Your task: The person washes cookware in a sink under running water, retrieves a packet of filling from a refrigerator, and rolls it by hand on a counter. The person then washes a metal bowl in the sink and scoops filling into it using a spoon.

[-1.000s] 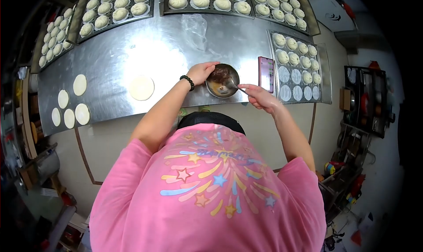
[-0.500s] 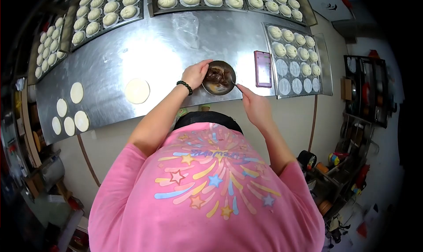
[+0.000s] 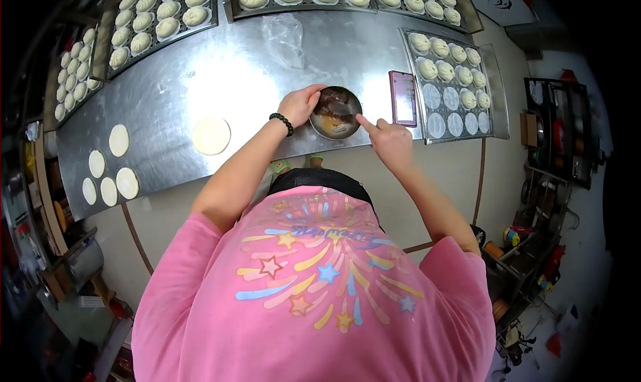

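Observation:
A round metal bowl (image 3: 351, 130) is near the table's front edge, with dark brown paste (image 3: 333, 104) smeared inside. My left hand (image 3: 300, 106), a beaded bracelet at its wrist, is closed on the bowl's left rim. At the right rim, my right hand (image 3: 392, 144) grips a thin utensil that reaches into the paste; its working end is not clear. One flat dough round (image 3: 211, 136) lies on the metal table to the left of my left hand.
Several smaller dough rounds (image 3: 127, 183) lie at the table's left end. A phone (image 3: 402, 99) rests right of the bowl, beside a tray (image 3: 457, 139) of buns and paper liners. More bun trays (image 3: 302, 9) line the back, near a clear plastic bag (image 3: 284, 40).
My right hand has turned and moved up a little, more over the bowl's right rim. The paste has shifted toward the bowl's far side. The whole view has shifted slightly.

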